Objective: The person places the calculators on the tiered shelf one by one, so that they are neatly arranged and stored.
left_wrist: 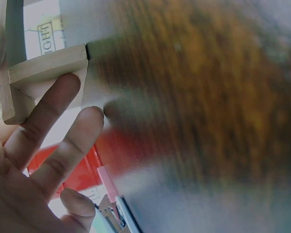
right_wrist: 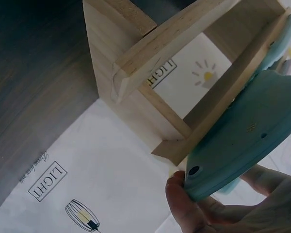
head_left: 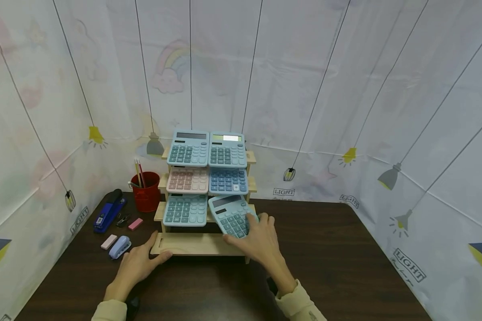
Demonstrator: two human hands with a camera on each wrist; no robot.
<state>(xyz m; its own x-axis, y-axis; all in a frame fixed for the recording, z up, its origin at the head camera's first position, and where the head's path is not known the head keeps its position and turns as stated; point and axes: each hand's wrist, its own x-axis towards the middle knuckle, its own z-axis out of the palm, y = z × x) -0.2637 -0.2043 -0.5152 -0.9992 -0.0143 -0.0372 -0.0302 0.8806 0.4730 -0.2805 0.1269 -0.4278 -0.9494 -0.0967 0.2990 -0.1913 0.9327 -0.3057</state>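
Note:
My right hand [head_left: 261, 238] grips a light-blue calculator [head_left: 233, 214] by its lower part, over the right side of a tiered wooden stand [head_left: 201, 244]. The calculator is tilted, and its back [right_wrist: 247, 131] shows in the right wrist view. With thumb and index finger, my left hand [head_left: 136, 265] holds the left end of the stand's lowest shelf. Other left fingers [left_wrist: 82, 141] reach past its wooden side piece. Beside the held calculator, another light-blue one [head_left: 184, 210] rests on the same tier. Above are a pink calculator [head_left: 187, 180] and a darker blue one [head_left: 228, 181].
Two light-blue calculators, one on the left [head_left: 188, 149] and one on the right [head_left: 227, 150], occupy the top tier. Left of the stand are a red pen cup [head_left: 146, 196], a dark-blue stapler [head_left: 109, 211], a small lavender stapler [head_left: 120, 247] and pink erasers [head_left: 135, 224]. Printed sheeting hangs behind the table.

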